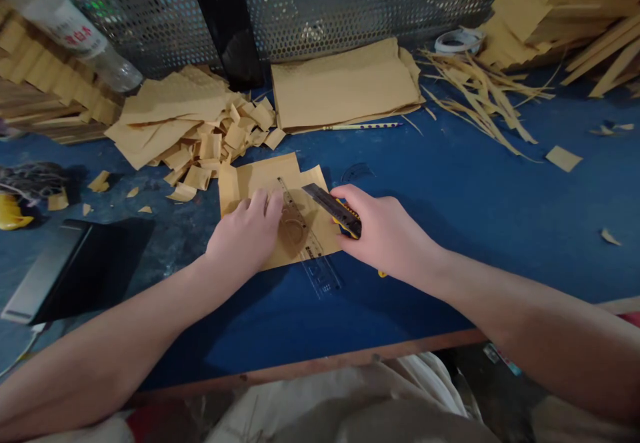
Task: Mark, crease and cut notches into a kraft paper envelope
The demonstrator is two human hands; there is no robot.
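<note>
A sheet of brown kraft paper (260,176) with a notched top edge lies on the blue table in front of me. Across it slants a clear plastic ruler (315,249), its lower end reaching past the paper onto the table. My left hand (246,233) rests on the paper along the ruler's left side, fingers bent and slightly apart, thumb hidden. In my right hand (387,229) is a yellow and black utility knife (343,216), gripped with its dark blade pointing up and left over the paper, right of the ruler. Whether the blade touches the paper I cannot tell.
Paper scraps (210,146) are heaped behind the sheet, beside a stack of kraft paper (345,86) and a pencil (365,126). A black phone (227,23) leans on the perforated metal panel. Thin paper strips (485,96) and a tape roll (457,41) lie back right.
</note>
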